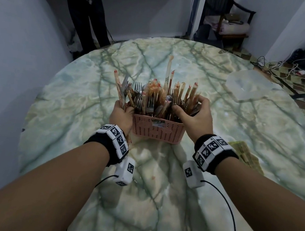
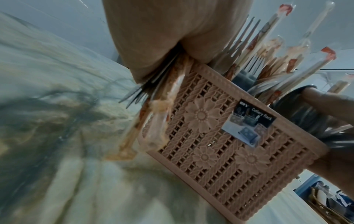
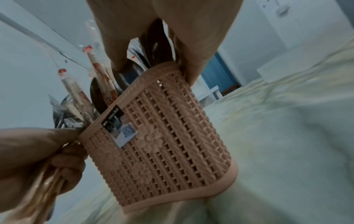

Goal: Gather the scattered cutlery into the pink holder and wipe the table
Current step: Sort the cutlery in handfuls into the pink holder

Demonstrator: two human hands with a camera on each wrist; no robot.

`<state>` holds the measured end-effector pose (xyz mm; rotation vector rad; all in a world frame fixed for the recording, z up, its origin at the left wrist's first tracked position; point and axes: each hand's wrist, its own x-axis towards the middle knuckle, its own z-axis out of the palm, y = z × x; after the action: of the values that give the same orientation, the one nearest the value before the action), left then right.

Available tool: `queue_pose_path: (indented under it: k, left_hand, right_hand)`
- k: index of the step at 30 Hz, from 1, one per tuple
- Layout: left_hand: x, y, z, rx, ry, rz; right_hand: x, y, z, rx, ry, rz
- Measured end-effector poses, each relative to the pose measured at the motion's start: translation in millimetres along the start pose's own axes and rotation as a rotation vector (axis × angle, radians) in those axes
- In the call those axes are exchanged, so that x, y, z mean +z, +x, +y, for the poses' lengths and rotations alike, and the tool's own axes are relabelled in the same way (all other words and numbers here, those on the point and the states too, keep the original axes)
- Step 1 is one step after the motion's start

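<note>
Pink holder (image 1: 157, 131) – crammed: forks (image 1: 138, 96), wrapped chopsticks (image 1: 168, 73)

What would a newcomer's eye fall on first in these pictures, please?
The pink holder at the middle of the marble table, bristling with forks and wrapped chopsticks. The left hand grips a bundle of cutlery beside its left wall; the right hand clasps spoons at its right rim.

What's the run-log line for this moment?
left hand: grips bundle of forks and wrapped chopsticks beside pink holder | right hand: grips spoons at holder rim | table: not wiped yet
</note>
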<state>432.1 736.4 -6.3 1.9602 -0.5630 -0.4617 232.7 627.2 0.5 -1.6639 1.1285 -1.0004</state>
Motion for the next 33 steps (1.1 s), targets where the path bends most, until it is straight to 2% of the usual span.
queue_pose_path:
  k: [5, 10, 13, 15, 18, 20, 23, 25, 28, 30, 33]
  left_hand:
    - [0, -5, 3, 0.003, -0.015, 0.023]
    - [-15, -29, -5, -0.047, -0.093, 0.101]
    - [-35, -50, -19, 0.042, -0.009, 0.137]
    - [-44, -60, -26, 0.136, 0.0, 0.069]
    - [-45, -81, -18, 0.28, -0.089, -0.107]
    - [-38, -98, 2, 0.349, -0.207, -0.214]
    - [-21, -118, 45, 0.476, -0.257, -0.287]
    - [-4, -121, 73, 0.453, -0.313, -0.313]
    - [27, -108, 101, 0.281, -0.394, -0.29]
    - [43, -96, 112, 0.229, -0.428, -0.217]
    - [57, -79, 125, 0.267, -0.477, -0.058]
  right_hand:
    - [-4, 5, 0, 0.018, 0.057, -0.023]
    - [-5, 7, -1, 0.01, -0.026, -0.028]
    - [-6, 7, -1, 0.0, -0.035, -0.029]
    - [-6, 8, 0, -0.001, -0.04, -0.034]
    - [-7, 8, 0, -0.005, -0.048, -0.035]
    - [-8, 7, -2, -0.004, -0.051, -0.044]
    - [-9, 8, -4, -0.001, -0.05, -0.056]
    - [-10, 7, -5, 0.001, -0.047, -0.059]
    - [-11, 7, -6, 0.01, -0.044, -0.076]
    - [-13, 7, -7, 0.021, -0.042, -0.097]
    - [-18, 10, -8, -0.003, -0.061, -0.125]
